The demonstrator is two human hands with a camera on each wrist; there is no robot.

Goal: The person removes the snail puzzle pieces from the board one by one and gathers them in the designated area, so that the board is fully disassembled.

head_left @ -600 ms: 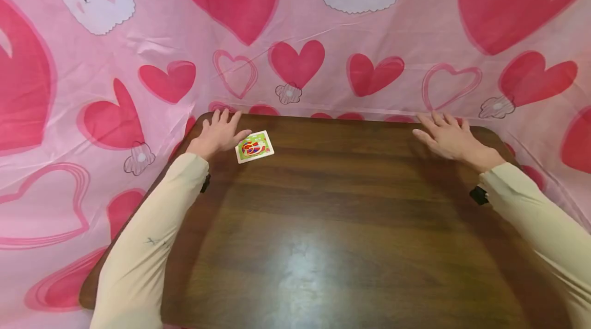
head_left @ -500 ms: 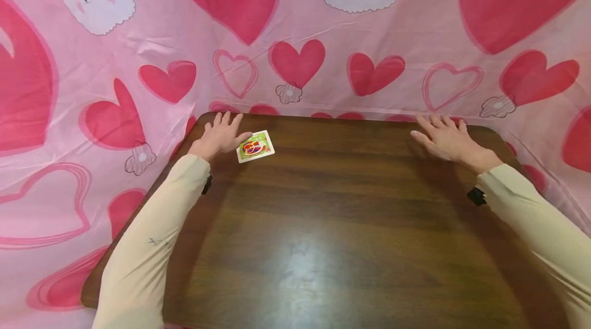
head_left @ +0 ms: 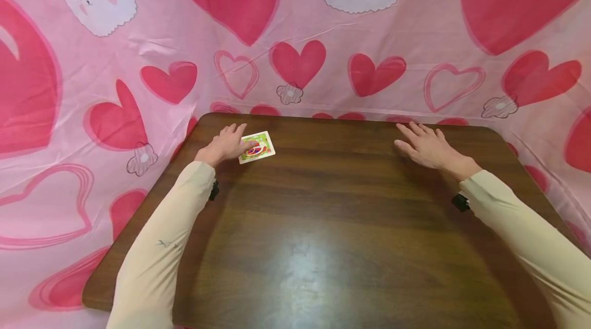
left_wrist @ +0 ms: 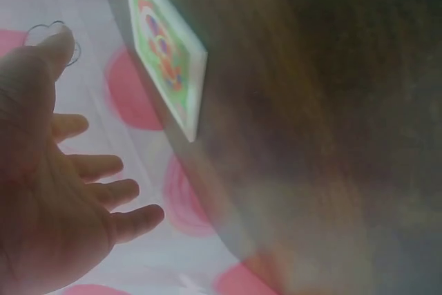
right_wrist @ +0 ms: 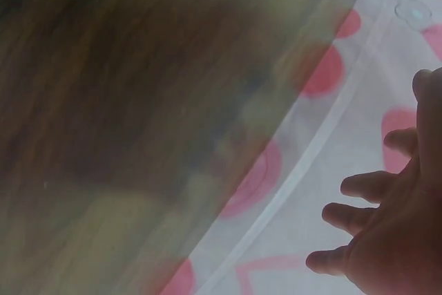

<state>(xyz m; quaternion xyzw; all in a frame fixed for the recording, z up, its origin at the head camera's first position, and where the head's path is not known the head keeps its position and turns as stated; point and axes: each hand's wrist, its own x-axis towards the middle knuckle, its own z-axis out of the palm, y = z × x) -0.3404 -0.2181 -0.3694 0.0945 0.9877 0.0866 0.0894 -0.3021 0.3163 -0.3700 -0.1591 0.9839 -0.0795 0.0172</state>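
Observation:
A small square picture board [head_left: 264, 151] with a white border and a green, red and blue design lies at the table's far left. My left hand [head_left: 225, 145] hovers beside it with fingers spread, and its thumb covers part of the picture in the head view. In the left wrist view, a gap shows between the left hand [left_wrist: 59, 184] and the board [left_wrist: 166, 53]. Over the far right of the table is my right hand [head_left: 425, 147], its fingers extended. Nothing is held by the right hand [right_wrist: 387, 212] in the right wrist view.
The brown wooden table [head_left: 323, 206] has rounded corners. Behind it and along both sides hangs a pink cloth [head_left: 304, 21] printed with hearts, close against the far edge. A dark wrist device [head_left: 460, 202] sits under the right sleeve.
Both hands have drawn back from the far edge and inward. The left thumb has come over the board in the head view. The board has stayed in place.

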